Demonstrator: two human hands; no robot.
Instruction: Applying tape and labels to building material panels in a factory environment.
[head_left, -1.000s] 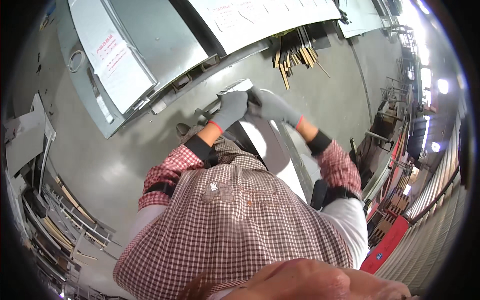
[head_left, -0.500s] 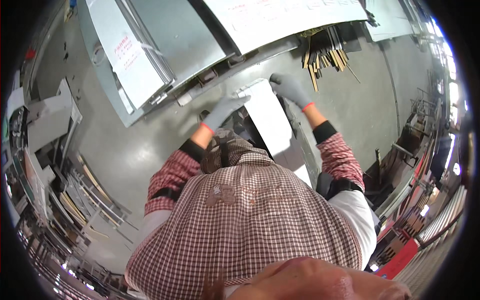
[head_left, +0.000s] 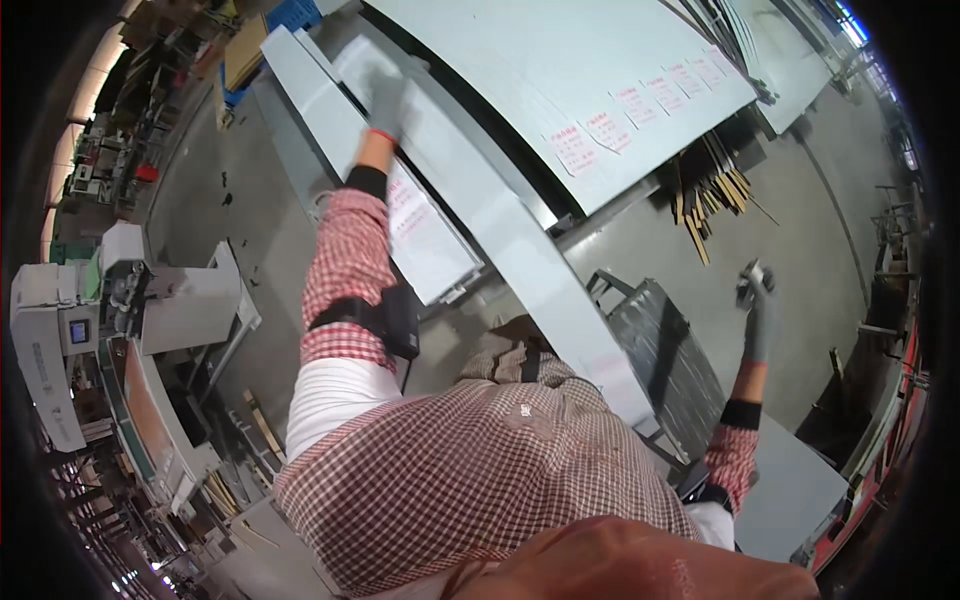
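Observation:
A long, pale grey flat panel [head_left: 520, 250] slants from the upper left down to my waist. Near its far end is my left hand [head_left: 388, 105] in a grey glove, at the panel's surface. Motion smears its fingers, so their grip does not show. Out to the right, over the floor, my gloved right hand [head_left: 760, 305] is closed around a small dark and whitish object [head_left: 752, 278] too small to name. Beneath the panel's near end stands a dark, scuffed stool or stand [head_left: 665, 350].
A large pale sheet stack [head_left: 600, 70] with red-printed labels lies ahead. Left of the panel is a narrow stack of labelled strips [head_left: 420, 235]. Thin strips [head_left: 710, 195] jut out below the large stack. At left stands a white machine [head_left: 50, 350] with a small screen.
My left hand has gone forward and left along the panel. The right hand has left the panel and swung out right. The panel now reaches across beside the stacks, and my view has turned.

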